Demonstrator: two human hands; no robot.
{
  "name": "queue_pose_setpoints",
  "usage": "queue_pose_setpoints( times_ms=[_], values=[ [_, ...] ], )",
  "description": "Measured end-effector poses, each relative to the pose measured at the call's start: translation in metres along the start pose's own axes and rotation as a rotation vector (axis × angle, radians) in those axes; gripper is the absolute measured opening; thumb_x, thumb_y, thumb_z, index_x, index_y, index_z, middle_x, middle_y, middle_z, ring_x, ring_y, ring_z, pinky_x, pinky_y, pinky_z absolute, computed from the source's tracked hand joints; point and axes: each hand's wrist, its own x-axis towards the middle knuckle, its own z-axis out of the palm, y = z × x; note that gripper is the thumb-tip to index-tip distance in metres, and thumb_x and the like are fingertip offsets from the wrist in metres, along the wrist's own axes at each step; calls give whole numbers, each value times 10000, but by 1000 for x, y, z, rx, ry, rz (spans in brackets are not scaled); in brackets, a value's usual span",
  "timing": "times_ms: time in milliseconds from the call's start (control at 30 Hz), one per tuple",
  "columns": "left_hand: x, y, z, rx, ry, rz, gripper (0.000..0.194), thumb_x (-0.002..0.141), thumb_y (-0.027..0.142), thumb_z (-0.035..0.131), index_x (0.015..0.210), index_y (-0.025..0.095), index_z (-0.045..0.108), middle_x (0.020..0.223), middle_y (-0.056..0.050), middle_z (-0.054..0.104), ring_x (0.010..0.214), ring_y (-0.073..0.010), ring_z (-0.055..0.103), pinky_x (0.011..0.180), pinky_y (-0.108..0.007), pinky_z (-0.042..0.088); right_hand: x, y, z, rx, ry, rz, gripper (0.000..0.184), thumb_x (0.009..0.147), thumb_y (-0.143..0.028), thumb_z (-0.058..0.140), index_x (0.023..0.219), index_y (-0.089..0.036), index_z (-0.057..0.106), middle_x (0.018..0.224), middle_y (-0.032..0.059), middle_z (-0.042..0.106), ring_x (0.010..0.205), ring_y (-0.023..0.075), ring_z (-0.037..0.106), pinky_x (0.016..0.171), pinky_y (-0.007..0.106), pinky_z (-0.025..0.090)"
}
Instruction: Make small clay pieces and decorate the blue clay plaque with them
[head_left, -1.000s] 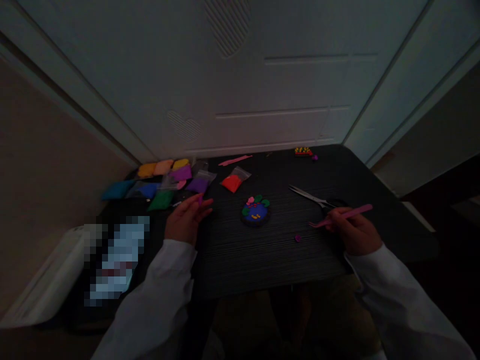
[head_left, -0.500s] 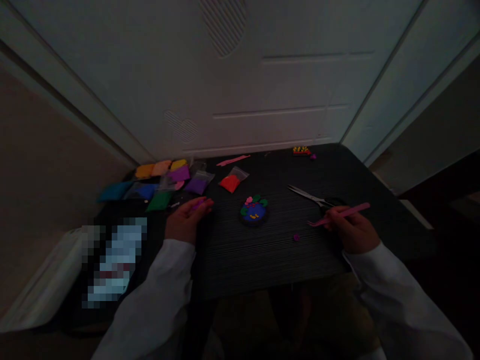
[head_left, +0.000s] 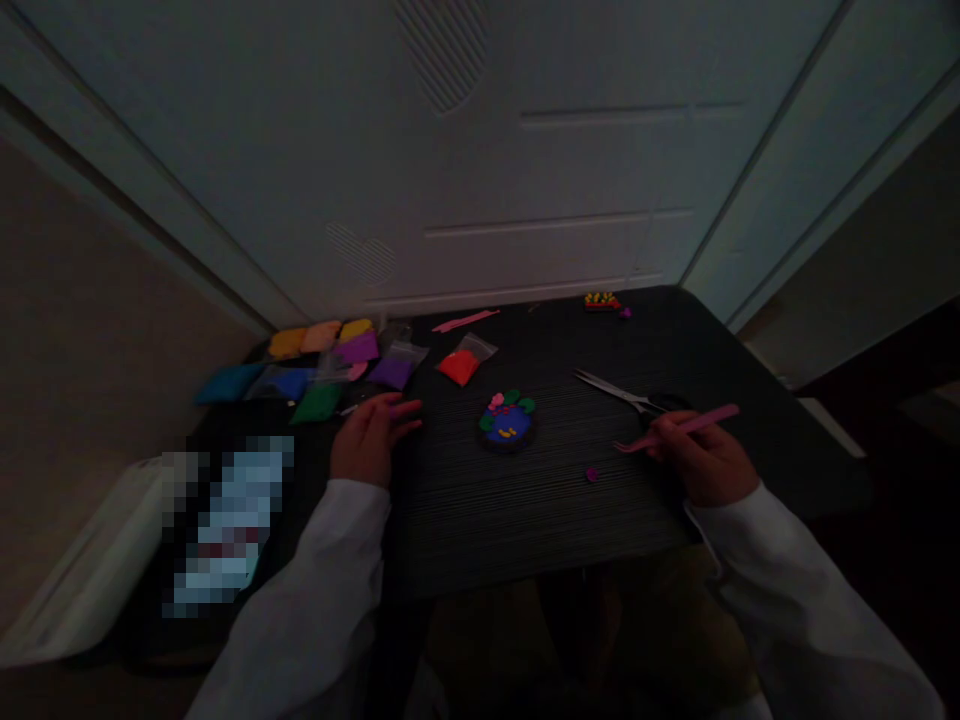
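Note:
My left hand (head_left: 367, 437) is curled at the left of the dark table, closed on a bit of purple clay (head_left: 395, 411) that mostly hides behind the fingers. Pink tweezers (head_left: 694, 424) lie in the grip of my right hand (head_left: 705, 460), their bent tips pointing left over the table. Just below the tips sits a small purple clay piece (head_left: 592, 475). Between my hands stands a round clay pond (head_left: 507, 425) with a blue middle, dark rim, green leaves, a pink flower and yellow bits. Scissors (head_left: 611, 388) lie behind my right hand, blades slightly apart.
Bags of coloured clay crowd the back left, among them a green one (head_left: 316, 402) and a purple one (head_left: 395, 368). A red clay bag (head_left: 460, 365) lies nearer the middle. Pink tools (head_left: 465, 321) and a yellow-topped clay model (head_left: 601, 301) rest along the back edge by the white door.
My left fingers have shifted around the purple clay, which showed more half a second ago. The right hand keeps the tweezers in nearly the same place. The view has drifted slightly.

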Motion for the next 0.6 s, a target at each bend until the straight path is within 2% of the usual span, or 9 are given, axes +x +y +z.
queue_pose_setpoints(
  times_ms=[167, 300, 367, 467, 600],
  values=[
    [0, -3, -1, 5, -18, 26, 331, 690, 239, 547, 1002, 157, 471, 821, -65, 632, 781, -182, 623, 682, -343, 513, -1, -1, 0, 11, 8, 16, 212, 639, -378, 637, 709, -185, 586, 528, -13, 585, 461, 99, 526, 455, 230, 422],
    [-1, 0, -1, 33, -11, -32, 272, 640, 252, 618, 869, 145, 517, 802, -61, 643, 583, -154, 632, 612, -338, 527, 0, 0, -1, 13, -1, 27, 214, 637, -380, 640, 712, -185, 589, 548, -10, 591, 473, 99, 529, 468, 231, 422],
    [-2, 2, 0, 48, 9, -60, 231, 612, 234, 646, 797, 132, 552, 743, -49, 645, 554, -151, 627, 605, -336, 532, 0, 2, -1, 8, -3, 24, 224, 633, -388, 639, 715, -185, 589, 557, -6, 592, 476, 103, 528, 470, 239, 425],
    [-5, 4, 3, 29, 44, -67, 194, 583, 205, 668, 743, 123, 595, 685, -34, 643, 566, -154, 629, 654, -354, 534, 1, 5, -2, 4, 4, 1, 233, 634, -396, 634, 718, -184, 586, 550, -6, 585, 468, 106, 519, 460, 244, 421],
    [-8, 4, 6, 5, 96, -23, 183, 576, 203, 673, 735, 124, 630, 705, -31, 648, 680, -164, 634, 761, -363, 508, 1, 6, -2, -6, 15, -8, 220, 645, -386, 626, 726, -187, 584, 543, -7, 581, 468, 107, 517, 455, 244, 418]
  ],
)
